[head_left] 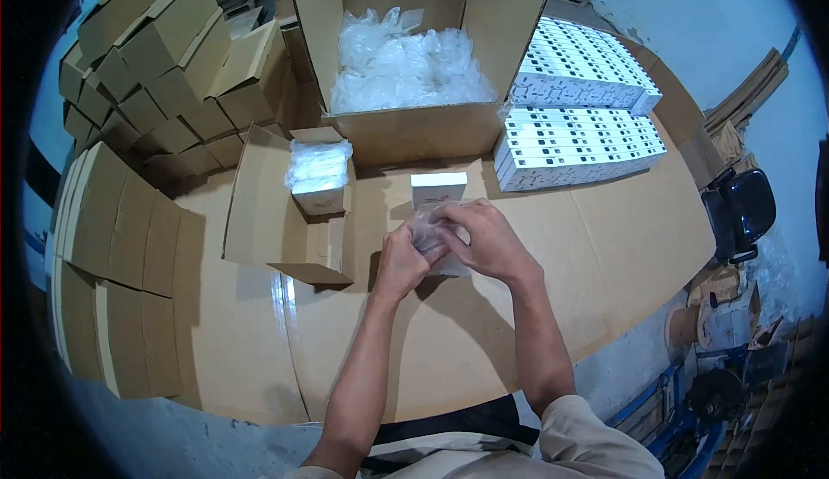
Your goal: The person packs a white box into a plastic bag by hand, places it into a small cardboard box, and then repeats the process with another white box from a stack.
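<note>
Both hands meet over the middle of the cardboard-covered table. My left hand point(402, 260) is closed on a clear plastic bag point(425, 230) from the left. On the other side, my right hand point(489, 242) pinches the same bag with bent fingers. Part of the bag is hidden by the fingers, and something pale below them cannot be made out. Just beyond the hands a small white box point(439, 187) stands with small print on its front. To the left, an open brown carton point(289, 250) holds plastic-wrapped packs point(319, 168) at its far end.
Behind the hands, a large open carton point(414, 129) is full of clear plastic bags point(406, 64). Rows of white boxes point(579, 146) are stacked at the back right. Brown cartons point(129, 211) pile up along the left. A black chair point(743, 207) stands off the table's right edge.
</note>
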### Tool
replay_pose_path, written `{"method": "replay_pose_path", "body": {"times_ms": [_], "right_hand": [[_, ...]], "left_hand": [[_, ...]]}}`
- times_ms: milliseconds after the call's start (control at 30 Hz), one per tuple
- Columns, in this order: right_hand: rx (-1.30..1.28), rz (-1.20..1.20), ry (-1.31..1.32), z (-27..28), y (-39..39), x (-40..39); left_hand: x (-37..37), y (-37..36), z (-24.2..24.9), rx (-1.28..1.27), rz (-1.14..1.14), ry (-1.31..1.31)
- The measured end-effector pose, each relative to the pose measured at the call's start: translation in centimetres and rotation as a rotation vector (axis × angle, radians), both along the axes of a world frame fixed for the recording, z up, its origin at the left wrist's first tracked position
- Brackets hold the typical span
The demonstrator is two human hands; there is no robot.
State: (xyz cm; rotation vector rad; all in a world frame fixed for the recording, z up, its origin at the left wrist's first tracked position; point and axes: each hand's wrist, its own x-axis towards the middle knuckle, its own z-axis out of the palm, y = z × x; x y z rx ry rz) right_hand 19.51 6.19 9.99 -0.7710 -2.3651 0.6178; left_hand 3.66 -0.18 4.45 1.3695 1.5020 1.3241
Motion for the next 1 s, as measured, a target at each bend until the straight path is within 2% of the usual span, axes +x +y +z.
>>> {"method": "replay_pose_path", "body": {"times_ms": [67, 167, 267, 367, 467, 600, 767, 867, 1000], "right_hand": [[0.055, 0.023, 0.008, -0.7, 0.0, -0.2], [-0.059, 0.077, 0.062, 0.0, -0.2, -0.7], [-0.007, 0.026, 0.053, -0.6, 0.0, -0.6], [0.102, -0.057, 0.156, -0.1, 0.4, -0.3], [-0.125, -0.206, 0.484, -0.2, 1.2, 0.4], [-0.21, -0.304, 0.55, -2.9, 3.5, 2.1], [-0.339, -0.181, 0.587, -6.8, 5.2, 2.4], [-0.53, -0.107, 0.668, -6.6, 5.2, 1.6], [-0.574, -0.114, 0.623, -7.9, 5.8, 1.3]], "left_hand": [[-0.2, -0.3, -0.1, -0.117, 0.003, 0.079], [-0.6, -0.2, -0.5, -0.12, -0.059, 0.047], [-0.6, -0.2, -0.3, -0.147, -0.055, 0.011], [-1.0, 0.1, -2.0, -0.12, -0.029, -0.023], [-0.8, 0.3, -2.8, -0.133, 0.049, -0.022], [-0.8, 0.3, -1.7, -0.136, 0.024, -0.059], [-1.0, 0.4, -2.5, -0.175, -0.02, -0.169], [-1.0, 0.3, -2.1, -0.172, 0.002, -0.141], [-0.9, 0.2, -1.9, -0.176, 0.008, -0.153]]}}
